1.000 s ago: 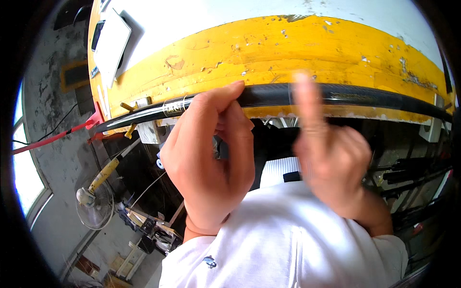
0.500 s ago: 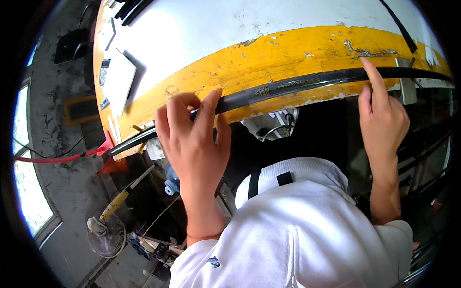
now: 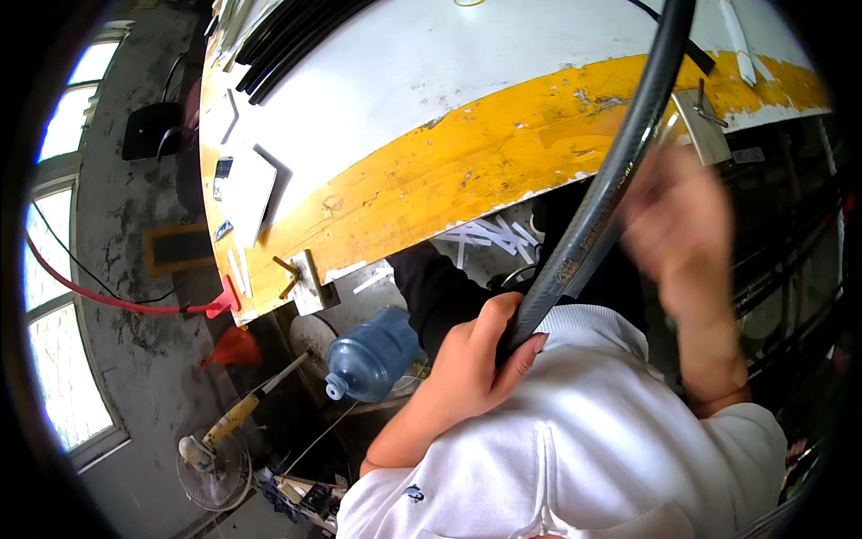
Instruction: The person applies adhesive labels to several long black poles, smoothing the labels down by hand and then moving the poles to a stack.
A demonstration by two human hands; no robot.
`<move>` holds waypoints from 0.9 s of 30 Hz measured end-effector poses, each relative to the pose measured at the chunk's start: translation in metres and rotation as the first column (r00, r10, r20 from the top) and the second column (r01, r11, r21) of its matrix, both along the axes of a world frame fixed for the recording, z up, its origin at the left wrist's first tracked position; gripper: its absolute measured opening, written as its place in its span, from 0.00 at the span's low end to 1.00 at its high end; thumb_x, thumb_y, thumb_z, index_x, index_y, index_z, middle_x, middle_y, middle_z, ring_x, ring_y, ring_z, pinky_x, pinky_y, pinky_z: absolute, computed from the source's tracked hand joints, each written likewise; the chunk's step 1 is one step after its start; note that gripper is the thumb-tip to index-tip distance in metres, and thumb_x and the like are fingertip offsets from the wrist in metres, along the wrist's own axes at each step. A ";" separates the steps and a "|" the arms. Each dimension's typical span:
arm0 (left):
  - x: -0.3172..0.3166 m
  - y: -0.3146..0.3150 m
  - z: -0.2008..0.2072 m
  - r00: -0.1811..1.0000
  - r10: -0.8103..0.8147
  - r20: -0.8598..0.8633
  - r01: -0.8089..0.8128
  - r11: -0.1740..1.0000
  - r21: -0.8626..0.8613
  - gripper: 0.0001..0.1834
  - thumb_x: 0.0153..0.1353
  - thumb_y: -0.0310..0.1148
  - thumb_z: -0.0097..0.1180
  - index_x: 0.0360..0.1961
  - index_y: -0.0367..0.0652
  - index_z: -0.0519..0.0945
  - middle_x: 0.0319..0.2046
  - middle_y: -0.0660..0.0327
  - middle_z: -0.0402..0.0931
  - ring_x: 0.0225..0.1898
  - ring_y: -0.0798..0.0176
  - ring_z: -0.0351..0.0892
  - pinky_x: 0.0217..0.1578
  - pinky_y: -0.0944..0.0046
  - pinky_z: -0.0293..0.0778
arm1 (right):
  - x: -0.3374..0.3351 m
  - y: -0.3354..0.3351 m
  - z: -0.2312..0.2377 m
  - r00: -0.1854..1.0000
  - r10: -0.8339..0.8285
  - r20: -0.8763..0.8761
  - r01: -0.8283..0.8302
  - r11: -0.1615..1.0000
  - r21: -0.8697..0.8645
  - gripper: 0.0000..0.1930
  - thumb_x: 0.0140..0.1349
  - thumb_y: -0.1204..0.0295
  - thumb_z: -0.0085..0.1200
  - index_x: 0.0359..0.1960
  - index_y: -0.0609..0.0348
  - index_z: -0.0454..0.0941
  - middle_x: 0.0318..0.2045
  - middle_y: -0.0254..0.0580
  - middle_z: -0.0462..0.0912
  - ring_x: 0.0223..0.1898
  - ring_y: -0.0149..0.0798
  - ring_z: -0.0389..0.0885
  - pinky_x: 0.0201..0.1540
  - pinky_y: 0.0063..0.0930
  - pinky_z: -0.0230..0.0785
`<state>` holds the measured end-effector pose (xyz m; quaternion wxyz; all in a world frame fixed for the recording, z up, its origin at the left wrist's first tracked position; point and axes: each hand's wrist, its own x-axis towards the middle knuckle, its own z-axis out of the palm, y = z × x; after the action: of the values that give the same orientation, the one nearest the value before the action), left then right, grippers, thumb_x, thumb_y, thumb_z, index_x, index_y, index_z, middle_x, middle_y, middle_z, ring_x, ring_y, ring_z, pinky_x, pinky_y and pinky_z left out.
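Left hand (image 3: 471, 368) is wrapped pretty snugly around the lower end of a glossy black tube (image 3: 579, 241), which slants from just below mid-frame to the top edge, right of center. The right hand (image 3: 682, 216) is a blur beside it, so can't tell how open it is or if it's touching. Past that there's a yellow-edged workbench (image 3: 449, 180), with thinner black rods (image 3: 292, 40) lying upper left.

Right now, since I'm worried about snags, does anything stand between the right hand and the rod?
Nothing visible does: the blurred right hand is close beside the rod; whether they touch is unclear. The left hand grips the rod's lower end.
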<state>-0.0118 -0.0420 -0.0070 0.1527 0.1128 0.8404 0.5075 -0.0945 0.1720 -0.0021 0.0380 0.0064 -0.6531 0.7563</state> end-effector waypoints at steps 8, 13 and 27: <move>0.026 0.011 -0.024 0.986 0.038 -0.165 -0.006 0.982 0.186 0.18 0.56 0.26 0.62 0.46 0.29 0.72 0.23 0.56 0.71 0.18 0.63 0.71 0.21 0.70 0.66 | -0.025 0.014 0.008 0.969 0.242 -0.046 -0.226 0.948 0.225 0.13 0.51 0.60 0.57 0.23 0.59 0.79 0.19 0.32 0.78 0.20 0.22 0.68 0.23 0.18 0.58; 0.030 0.012 -0.017 0.996 0.064 -0.065 -0.050 0.981 0.186 0.18 0.56 0.26 0.62 0.45 0.30 0.72 0.23 0.56 0.72 0.18 0.65 0.71 0.21 0.72 0.66 | -0.020 -0.001 0.007 0.981 0.192 0.022 -0.193 0.965 0.176 0.15 0.47 0.62 0.61 0.32 0.57 0.73 0.18 0.24 0.68 0.21 0.19 0.65 0.23 0.18 0.53; 0.020 0.014 -0.015 0.974 0.070 -0.214 -0.034 0.985 0.168 0.18 0.57 0.25 0.61 0.46 0.29 0.71 0.20 0.57 0.72 0.17 0.64 0.74 0.20 0.70 0.68 | 0.014 -0.033 -0.010 0.920 0.384 0.074 -0.391 0.905 0.166 0.07 0.41 0.72 0.62 0.18 0.53 0.74 0.35 0.32 0.73 0.25 0.19 0.64 0.30 0.15 0.57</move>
<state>0.0085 -0.0275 -0.0222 0.0359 0.1580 0.8105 0.5629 -0.0803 0.1389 -0.0116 -0.1264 0.1244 -0.7041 0.6876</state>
